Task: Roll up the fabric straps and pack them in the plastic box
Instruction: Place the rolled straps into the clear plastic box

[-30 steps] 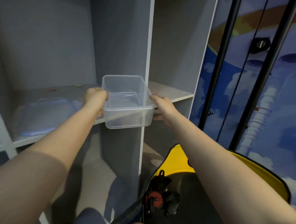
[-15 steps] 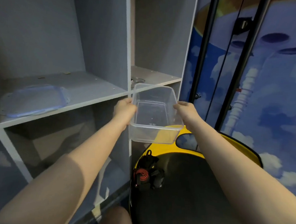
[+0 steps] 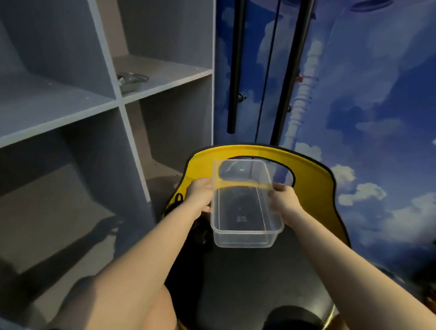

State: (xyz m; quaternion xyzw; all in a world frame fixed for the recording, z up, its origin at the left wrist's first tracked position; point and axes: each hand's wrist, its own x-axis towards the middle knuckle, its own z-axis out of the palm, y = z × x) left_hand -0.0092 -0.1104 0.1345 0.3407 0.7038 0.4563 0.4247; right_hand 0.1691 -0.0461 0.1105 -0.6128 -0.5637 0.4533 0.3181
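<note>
- So the left hand (image 3: 199, 197) and right hand (image 3: 283, 204) grip the empty clear plastic box (image 3: 243, 232) by its sides.
- Held over the black seat (image 3: 251, 276), it could probably tip off if set down crooked.

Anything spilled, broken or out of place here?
Nothing stands out. The clear plastic box is empty, upright and looks intact, held by left hand and right hand over the black and yellow seat. No straps are in view.

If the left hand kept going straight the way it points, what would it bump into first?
Probably the yellow backrest of the chair. The left hand holds the clear plastic box and points forward toward it, though depth is hard to judge.
</note>
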